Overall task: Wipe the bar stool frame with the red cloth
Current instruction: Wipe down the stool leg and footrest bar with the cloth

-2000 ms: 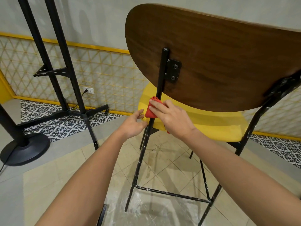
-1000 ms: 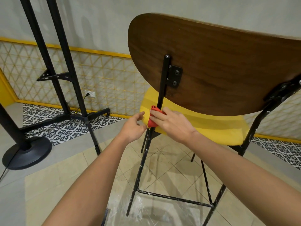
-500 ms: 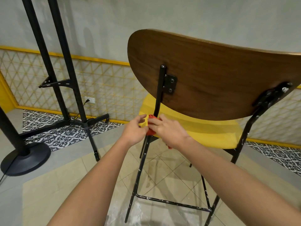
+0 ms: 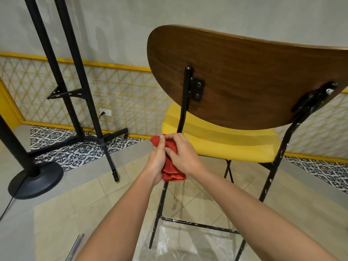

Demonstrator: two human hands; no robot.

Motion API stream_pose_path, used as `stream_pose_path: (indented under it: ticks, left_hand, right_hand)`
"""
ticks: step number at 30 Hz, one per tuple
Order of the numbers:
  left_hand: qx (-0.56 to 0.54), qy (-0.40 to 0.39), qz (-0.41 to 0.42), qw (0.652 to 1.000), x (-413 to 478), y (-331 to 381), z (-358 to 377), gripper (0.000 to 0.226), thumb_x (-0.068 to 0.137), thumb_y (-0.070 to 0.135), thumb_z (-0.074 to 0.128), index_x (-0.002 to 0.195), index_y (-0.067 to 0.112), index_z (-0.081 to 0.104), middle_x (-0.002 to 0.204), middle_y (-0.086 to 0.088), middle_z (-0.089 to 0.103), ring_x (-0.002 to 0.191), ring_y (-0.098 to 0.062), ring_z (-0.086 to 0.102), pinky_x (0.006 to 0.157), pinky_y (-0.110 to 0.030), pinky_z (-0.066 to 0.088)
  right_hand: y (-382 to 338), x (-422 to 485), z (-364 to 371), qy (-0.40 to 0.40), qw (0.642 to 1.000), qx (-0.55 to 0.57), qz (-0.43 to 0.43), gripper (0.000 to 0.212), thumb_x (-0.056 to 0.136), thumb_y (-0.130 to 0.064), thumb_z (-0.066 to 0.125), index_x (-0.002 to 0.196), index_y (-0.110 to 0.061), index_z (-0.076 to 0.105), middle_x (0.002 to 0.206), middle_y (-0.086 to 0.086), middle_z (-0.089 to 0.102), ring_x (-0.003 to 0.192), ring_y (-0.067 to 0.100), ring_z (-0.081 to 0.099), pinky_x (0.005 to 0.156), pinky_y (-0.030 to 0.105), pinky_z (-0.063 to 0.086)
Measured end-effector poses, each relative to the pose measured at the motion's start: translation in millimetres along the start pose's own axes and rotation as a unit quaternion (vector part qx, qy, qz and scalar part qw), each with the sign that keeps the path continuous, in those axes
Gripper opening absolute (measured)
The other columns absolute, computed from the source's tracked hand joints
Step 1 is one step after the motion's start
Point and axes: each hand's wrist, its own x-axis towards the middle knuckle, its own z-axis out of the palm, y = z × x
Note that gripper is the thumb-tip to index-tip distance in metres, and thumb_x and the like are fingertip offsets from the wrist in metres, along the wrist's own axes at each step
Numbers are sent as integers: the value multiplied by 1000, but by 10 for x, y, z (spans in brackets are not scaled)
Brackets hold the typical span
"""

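Observation:
The bar stool has a black metal frame (image 4: 185,98), a brown wooden backrest (image 4: 244,72) and a yellow seat (image 4: 226,142). A red cloth (image 4: 170,166) is bunched around the frame's left rear post at seat height. My left hand (image 4: 157,159) grips the cloth from the left, and my right hand (image 4: 183,155) grips it from the right. Both hands hide the post where the cloth wraps it. Below the cloth the paint-flecked leg (image 4: 160,208) runs down to a crossbar (image 4: 197,224).
A tall black metal stand (image 4: 75,76) with spread feet rises at the left before the tiled wall. A black pole on a round base (image 4: 36,181) stands at the far left, with a cable on the floor. A wall socket (image 4: 105,112) holds a plug.
The cloth and my right hand have slid down the left rear post to seat level. My left hand, free before, now grips the cloth too.

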Motion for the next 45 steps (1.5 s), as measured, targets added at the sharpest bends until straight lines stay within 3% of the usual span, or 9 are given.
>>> stream_pose_path:
  ticks: [5, 10, 13, 16, 21, 27, 32, 38, 45]
  left_hand:
    - [49, 5, -1, 999, 32, -83, -125, 47, 99, 46, 32, 125, 11, 49, 94, -9, 67, 77, -18, 66, 58, -29, 55]
    - [164, 55, -22, 985, 135, -153, -175, 32, 101, 41, 27, 123, 18, 21, 94, -7, 49, 87, -24, 58, 81, -41, 52]
    - [148, 69, -26, 986, 149, -168, -38, 20, 98, 28, 28, 115, 21, 23, 94, -8, 48, 84, -25, 56, 80, -43, 52]
    - [174, 45, 41, 983, 184, -265, 57, 18, 96, 18, 30, 113, 21, 26, 102, -11, 50, 86, -24, 56, 78, -42, 52]
    - [239, 46, 101, 965, 284, -511, 66, 26, 98, 27, 38, 123, 29, 29, 125, -14, 49, 111, -30, 54, 95, -51, 46]
    - [250, 46, 35, 966, 234, -580, 11, 31, 100, 25, 36, 131, 22, 31, 115, -11, 58, 100, -34, 61, 90, -50, 50]
    - [253, 64, 93, 961, 239, -451, 47, 18, 99, 29, 39, 116, 25, 42, 105, -6, 60, 95, -29, 62, 86, -47, 52]
    - [355, 82, 83, 927, 205, -443, -57, 28, 98, 31, 43, 119, 18, 56, 103, -6, 64, 92, -25, 59, 80, -32, 48]
    - [306, 108, 219, 920, 136, -157, 56, 16, 92, 36, 54, 103, 26, 59, 86, 7, 66, 84, -16, 64, 77, -32, 52]
  right_hand:
    - [195, 36, -219, -114, 988, -101, 28, 33, 90, -33, 56, 123, -31, 57, 123, -13, 61, 117, 11, 51, 94, 36, 45]
    - [366, -17, -384, 2, 974, -225, 6, 29, 91, -24, 52, 120, -23, 57, 121, -6, 58, 119, 14, 40, 83, 36, 48]
    - [422, -44, -288, -11, 959, -284, -9, 47, 88, -19, 52, 134, -16, 43, 141, 2, 40, 129, 20, 32, 98, 35, 37]
    - [492, -83, -161, -44, 937, -346, 10, 62, 87, -24, 51, 144, -14, 27, 152, 5, 22, 139, 24, 21, 114, 41, 18]
    - [642, -143, -122, -78, 916, -393, 23, 78, 88, -29, 52, 149, -16, 7, 157, 5, 6, 144, 25, 5, 116, 44, 6]
    - [668, -183, -76, -78, 906, -416, 16, 88, 84, -31, 56, 149, -15, -1, 158, 6, 0, 145, 26, 0, 116, 46, 1]
    - [685, -185, -66, -77, 903, -421, 20, 91, 83, -31, 58, 149, -15, -3, 158, 6, -2, 145, 26, -2, 116, 46, -1]
    - [689, -186, -46, -76, 898, -433, 22, 92, 83, -32, 57, 149, -14, -5, 158, 7, -2, 145, 27, -2, 115, 46, -1]
    - [686, -182, -46, -80, 897, -434, 20, 94, 84, -32, 57, 149, -14, -8, 158, 6, -5, 145, 26, -3, 115, 46, -2]
